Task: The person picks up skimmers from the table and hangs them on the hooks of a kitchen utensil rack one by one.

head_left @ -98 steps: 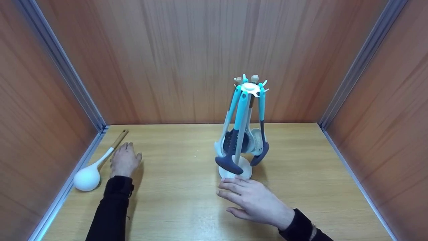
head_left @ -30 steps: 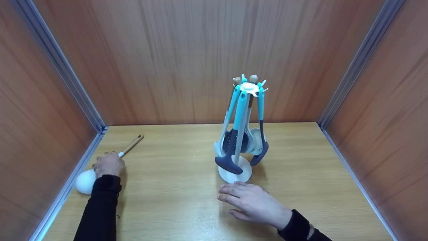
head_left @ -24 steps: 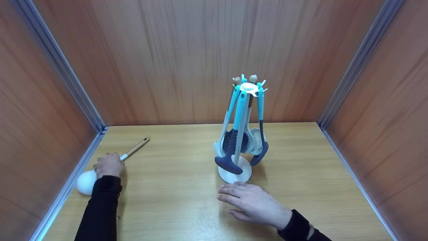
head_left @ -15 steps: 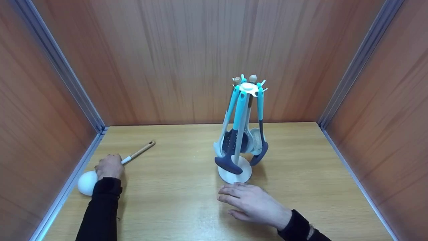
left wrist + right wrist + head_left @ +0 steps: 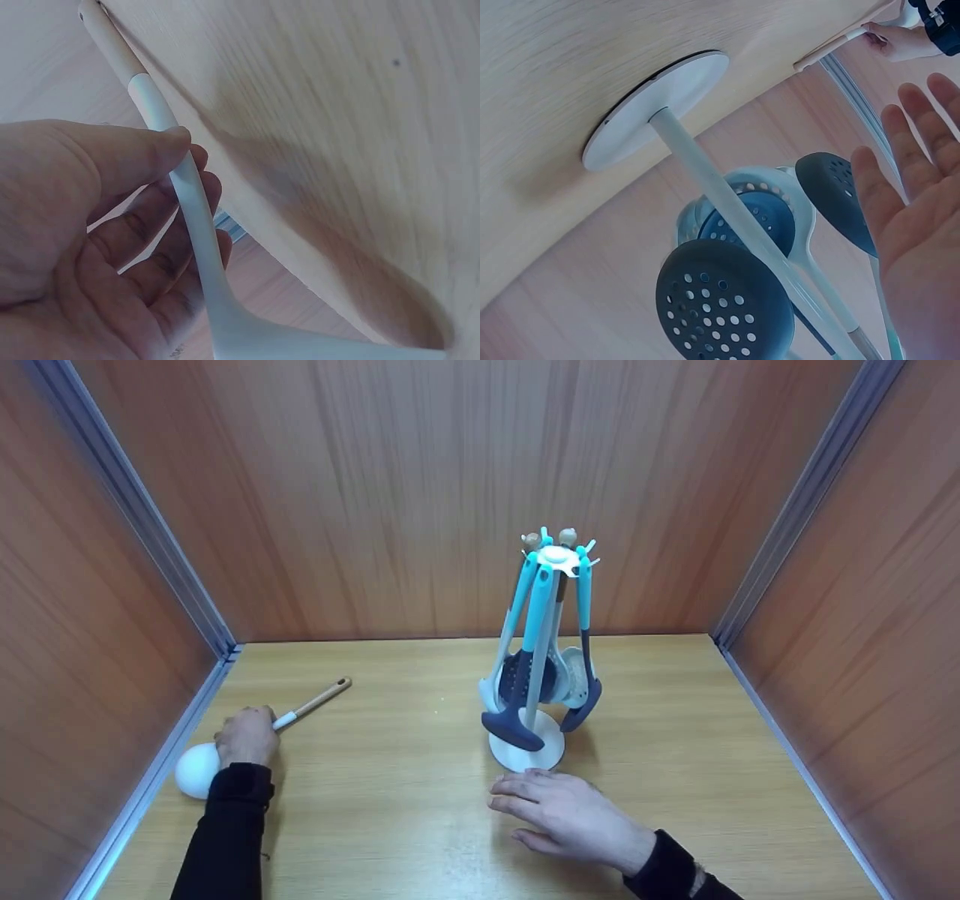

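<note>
A white ladle point(image 5: 196, 771) with a wooden handle end lies slanted at the left of the table, its bowl toward the left wall. My left hand point(image 5: 247, 736) pinches its white shaft point(image 5: 193, 199) between thumb and fingertips, as the left wrist view shows. In the head view that hand hides the middle of the shaft. A white utensil stand point(image 5: 517, 760) holds several hanging utensils with turquoise or wooden handles. Just in front of its round base is my right hand point(image 5: 566, 817), fingers extended and holding nothing. A dark slotted skimmer point(image 5: 720, 300) hangs nearby in the right wrist view.
Wood-grain panels enclose the table point(image 5: 390, 810) at the back point(image 5: 390, 502), left and right. Grey metal strips run along the corners and side edges. The ladle's bowl is close to the left edge strip point(image 5: 142, 787).
My left hand has moved from beside the ladle's handle down to its shaft and taken hold. The handle end has swung right and toward me. The right hand has barely shifted.
</note>
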Action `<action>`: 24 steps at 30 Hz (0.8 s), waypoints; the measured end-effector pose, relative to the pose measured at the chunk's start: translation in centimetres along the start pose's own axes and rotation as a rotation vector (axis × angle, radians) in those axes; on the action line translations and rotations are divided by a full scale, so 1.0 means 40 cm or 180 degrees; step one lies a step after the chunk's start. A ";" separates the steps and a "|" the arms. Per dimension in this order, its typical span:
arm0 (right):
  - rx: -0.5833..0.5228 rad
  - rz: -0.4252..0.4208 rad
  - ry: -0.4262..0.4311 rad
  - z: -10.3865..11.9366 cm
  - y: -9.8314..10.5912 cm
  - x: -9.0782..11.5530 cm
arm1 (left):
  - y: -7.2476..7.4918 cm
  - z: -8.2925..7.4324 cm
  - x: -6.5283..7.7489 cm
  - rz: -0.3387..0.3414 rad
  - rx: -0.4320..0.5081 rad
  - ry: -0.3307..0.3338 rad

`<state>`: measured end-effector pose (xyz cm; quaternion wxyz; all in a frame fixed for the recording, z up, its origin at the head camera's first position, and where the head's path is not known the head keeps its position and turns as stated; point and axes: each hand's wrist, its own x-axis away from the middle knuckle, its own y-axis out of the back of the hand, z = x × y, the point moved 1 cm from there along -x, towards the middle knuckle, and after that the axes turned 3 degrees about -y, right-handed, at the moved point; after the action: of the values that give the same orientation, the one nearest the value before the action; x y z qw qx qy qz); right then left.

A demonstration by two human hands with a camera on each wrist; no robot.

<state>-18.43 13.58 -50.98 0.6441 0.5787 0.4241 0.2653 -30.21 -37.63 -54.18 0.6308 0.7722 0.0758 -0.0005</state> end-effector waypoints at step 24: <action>-0.0197 0.0089 -0.0045 -0.001 0.013 -0.007 | 0.044 -0.076 -0.016 -0.0102 0.0341 -0.0064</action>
<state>-18.52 13.46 -50.40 0.6609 0.5662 0.4030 0.2832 -30.92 -35.09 -51.77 0.5892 0.8035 0.0817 -0.0224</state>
